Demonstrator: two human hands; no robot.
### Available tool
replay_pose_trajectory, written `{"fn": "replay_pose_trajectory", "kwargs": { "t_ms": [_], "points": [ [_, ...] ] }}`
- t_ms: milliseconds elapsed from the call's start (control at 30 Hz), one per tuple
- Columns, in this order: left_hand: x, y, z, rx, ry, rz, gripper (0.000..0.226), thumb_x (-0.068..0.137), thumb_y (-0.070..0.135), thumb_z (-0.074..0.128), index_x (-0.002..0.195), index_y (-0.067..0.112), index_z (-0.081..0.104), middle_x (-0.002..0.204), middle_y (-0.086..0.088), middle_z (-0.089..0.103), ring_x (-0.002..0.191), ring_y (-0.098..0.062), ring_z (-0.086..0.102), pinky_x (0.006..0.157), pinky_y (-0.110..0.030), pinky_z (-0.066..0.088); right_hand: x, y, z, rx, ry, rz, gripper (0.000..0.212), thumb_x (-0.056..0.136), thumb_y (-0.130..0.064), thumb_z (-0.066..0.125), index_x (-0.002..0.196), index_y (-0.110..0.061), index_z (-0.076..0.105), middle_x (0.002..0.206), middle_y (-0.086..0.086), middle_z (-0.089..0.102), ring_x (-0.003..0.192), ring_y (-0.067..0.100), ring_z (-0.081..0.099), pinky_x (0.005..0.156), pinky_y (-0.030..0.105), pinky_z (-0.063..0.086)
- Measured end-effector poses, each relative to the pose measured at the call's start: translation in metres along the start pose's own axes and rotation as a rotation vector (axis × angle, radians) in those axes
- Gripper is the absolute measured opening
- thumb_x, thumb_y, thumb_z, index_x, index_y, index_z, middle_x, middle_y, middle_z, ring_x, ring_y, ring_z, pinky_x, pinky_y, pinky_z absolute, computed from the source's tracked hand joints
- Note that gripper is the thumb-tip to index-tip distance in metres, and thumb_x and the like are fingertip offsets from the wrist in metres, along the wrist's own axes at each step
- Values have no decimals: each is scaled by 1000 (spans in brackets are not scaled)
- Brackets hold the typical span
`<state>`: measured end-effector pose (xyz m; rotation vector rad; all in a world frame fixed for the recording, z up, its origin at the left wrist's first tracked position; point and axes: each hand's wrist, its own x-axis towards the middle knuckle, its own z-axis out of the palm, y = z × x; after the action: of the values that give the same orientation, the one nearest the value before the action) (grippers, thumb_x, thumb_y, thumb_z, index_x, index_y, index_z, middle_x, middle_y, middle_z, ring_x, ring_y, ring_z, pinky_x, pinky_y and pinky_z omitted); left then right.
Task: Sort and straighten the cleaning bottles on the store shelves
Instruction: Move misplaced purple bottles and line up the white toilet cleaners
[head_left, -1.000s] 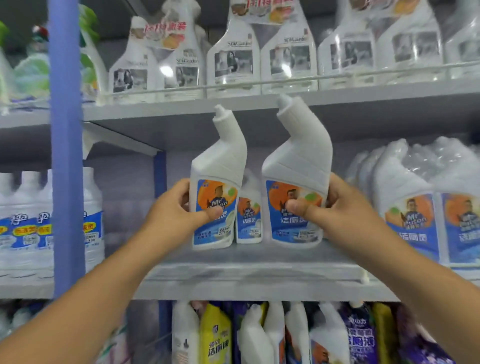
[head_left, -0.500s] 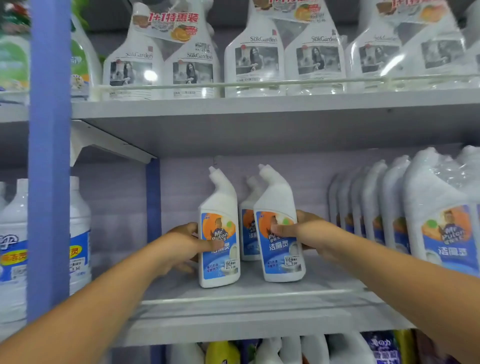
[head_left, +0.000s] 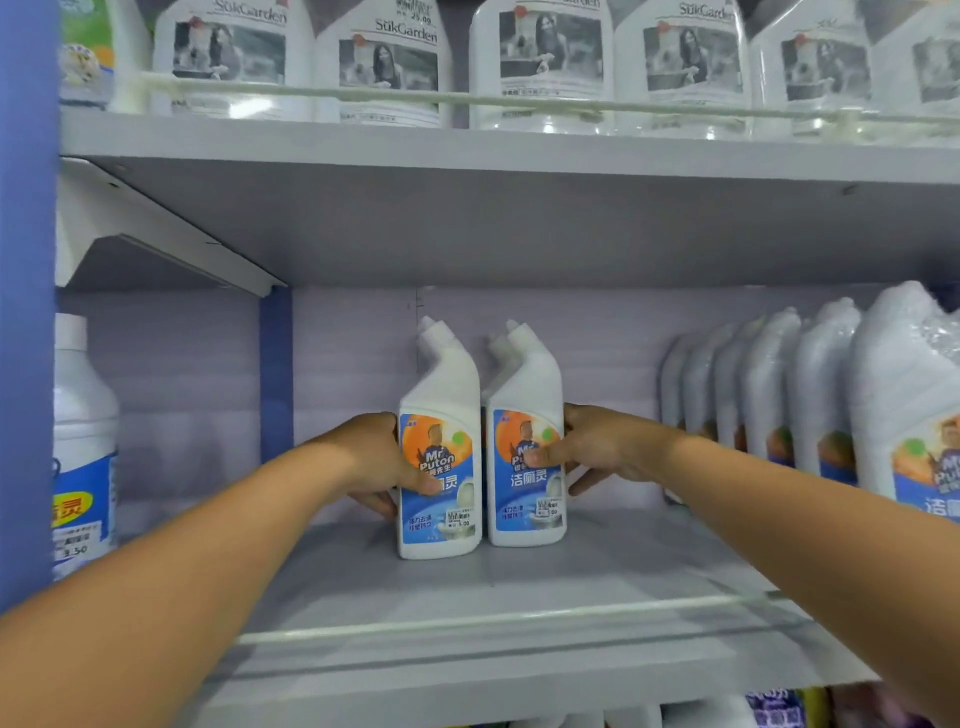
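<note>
Two angled-neck bottles, centre frame, upright on the middle shelf (head_left: 519, 587), labels out: my left hand (head_left: 371, 462) grips the left bottle (head_left: 441, 395), right hand (head_left: 597, 449) grips the right bottle (head_left: 530, 395), probably squaring them side by side, a third half hidden behind

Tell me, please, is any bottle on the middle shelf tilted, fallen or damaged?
Nothing stands out. The two Mr Puton bottles, left and right, stand upright, labels forward, each held by a hand: left hand, right hand. No spill shows on the shelf.
</note>
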<state>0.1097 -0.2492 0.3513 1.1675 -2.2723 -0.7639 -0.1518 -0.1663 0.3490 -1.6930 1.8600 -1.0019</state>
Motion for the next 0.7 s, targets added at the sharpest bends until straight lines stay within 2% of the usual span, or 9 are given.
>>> {"fn": "replay_pose_trajectory", "kwargs": {
  "t_ms": [267, 400, 500, 700],
  "points": [
    [6, -2, 9, -67, 46, 12, 33, 79, 16, 87, 97, 25, 62, 95, 5, 74, 87, -18, 75, 79, -43, 64, 15, -2, -1, -79, -2, -22, 38, 84, -38, 80, 115, -31, 59, 115, -4, 74, 105, 17, 69, 89, 40, 60],
    [7, -3, 6, -30, 38, -18, 38, 78, 22, 88, 102, 29, 60, 97, 5, 74, 82, -20, 77, 78, -41, 65, 24, 9, 10, -77, 41, -49, 40, 87, -32, 78, 121, -26, 58, 117, -1, 72, 104, 21, 70, 88, 43, 61],
    [7, -8, 2, -25, 60, -73, 50, 75, 30, 90, 110, 25, 55, 99, -1, 74, 76, -23, 78, 74, -39, 65, 29, 18, 18, -100, 7, -41, 34, 92, -30, 73, 121, -25, 58, 118, 1, 72, 104, 24, 70, 89, 43, 61],
    [6, -12, 3, -224, 148, -1, 51, 74, 43, 87, 111, 30, 55, 93, 1, 80, 85, -19, 77, 77, -37, 64, 35, 23, 23, -68, -21, -43, 33, 95, -33, 69, 125, -25, 58, 118, -2, 72, 103, 21, 70, 88, 41, 61]
  ]
}}
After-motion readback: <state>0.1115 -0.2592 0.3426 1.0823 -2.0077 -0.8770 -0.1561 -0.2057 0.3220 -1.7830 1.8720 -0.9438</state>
